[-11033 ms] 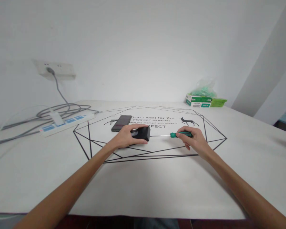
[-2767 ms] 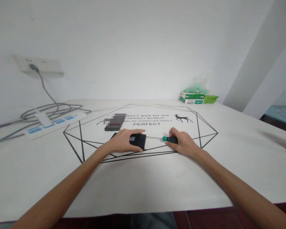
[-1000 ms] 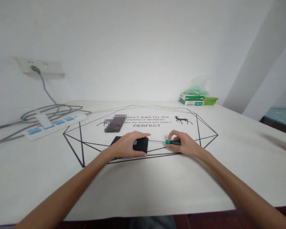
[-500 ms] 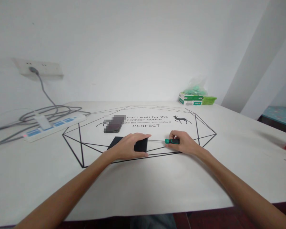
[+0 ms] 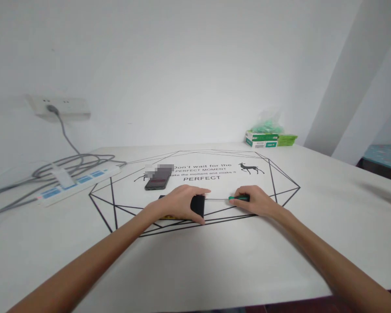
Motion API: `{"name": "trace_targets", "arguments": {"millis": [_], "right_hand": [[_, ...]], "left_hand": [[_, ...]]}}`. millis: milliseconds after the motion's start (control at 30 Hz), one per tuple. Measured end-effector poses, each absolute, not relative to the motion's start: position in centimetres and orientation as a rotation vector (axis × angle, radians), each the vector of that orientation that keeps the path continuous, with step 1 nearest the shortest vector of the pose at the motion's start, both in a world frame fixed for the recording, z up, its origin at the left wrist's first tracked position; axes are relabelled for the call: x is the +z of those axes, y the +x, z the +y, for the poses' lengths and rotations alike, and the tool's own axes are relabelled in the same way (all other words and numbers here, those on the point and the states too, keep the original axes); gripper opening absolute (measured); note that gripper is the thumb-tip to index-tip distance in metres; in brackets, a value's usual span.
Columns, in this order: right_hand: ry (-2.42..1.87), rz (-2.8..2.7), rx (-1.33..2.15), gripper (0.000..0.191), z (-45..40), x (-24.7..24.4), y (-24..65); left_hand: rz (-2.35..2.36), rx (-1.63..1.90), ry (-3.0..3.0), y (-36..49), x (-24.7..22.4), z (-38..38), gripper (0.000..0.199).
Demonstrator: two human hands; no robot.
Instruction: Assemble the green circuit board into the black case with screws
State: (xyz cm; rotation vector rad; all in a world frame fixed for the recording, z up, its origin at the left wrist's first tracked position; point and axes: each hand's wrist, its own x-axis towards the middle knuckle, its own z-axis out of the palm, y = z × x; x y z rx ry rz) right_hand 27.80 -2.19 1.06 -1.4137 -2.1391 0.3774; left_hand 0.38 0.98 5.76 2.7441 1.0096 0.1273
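A flat black box (image 5: 198, 206) lies on the white table, with a strip of yellow along its near side. My left hand (image 5: 180, 203) grips it from above, thumb at the near edge and fingers at the far edge. My right hand (image 5: 252, 200) is closed on the green and black handle of a screwdriver (image 5: 239, 198). Its thin metal shaft points left and reaches the box's right side; the tip is too small to make out. A dark phone (image 5: 159, 177) lies behind the box, partly pixelated.
On the left, a white power strip (image 5: 81, 181) lies with coiled grey cables (image 5: 74, 161), one running up to a wall socket (image 5: 60, 106). Green and white boxes (image 5: 261, 140) with a plastic bag (image 5: 267, 124) stand at the back right. The table (image 5: 247, 261) has printed lines and text.
The view has shifted slightly, so everything sits a little lower. The box now shows a yellow strip on its near side. Both hands keep their holds, and the screwdriver handle has turned slightly.
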Motion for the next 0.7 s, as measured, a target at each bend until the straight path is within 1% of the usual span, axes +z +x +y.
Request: {"name": "trace_targets", "arguments": {"millis": [200, 300, 400, 533, 633, 700], "right_hand": [[-1.437, -2.119, 0.302, 0.042, -2.0, 0.6, 27.9], [-1.429, -2.126, 0.328, 0.040, -2.1, 0.7, 27.8], [-1.450, -2.145, 0.321, 0.037, -2.3, 0.9, 27.6], [-1.453, -2.114, 0.343, 0.035, -2.7, 1.2, 27.5], [-1.427, -2.087, 0.401, 0.031, -2.9, 1.4, 27.6], [-1.401, -2.102, 0.409, 0.029, -2.8, 1.4, 27.8]], "left_hand": [[0.975, -0.034, 2.788, 1.0, 6.7, 1.7, 0.091], [0.946, -0.060, 2.753, 1.1, 7.1, 2.3, 0.094], [0.874, -0.050, 2.597, 0.6, 7.1, 3.3, 0.094], [0.836, 0.097, 2.387, -0.6, 6.0, 3.8, 0.093], [0.897, 0.233, 2.358, -1.1, 5.2, 3.0, 0.089], [0.940, 0.247, 2.414, -1.1, 5.0, 2.3, 0.089]]}}
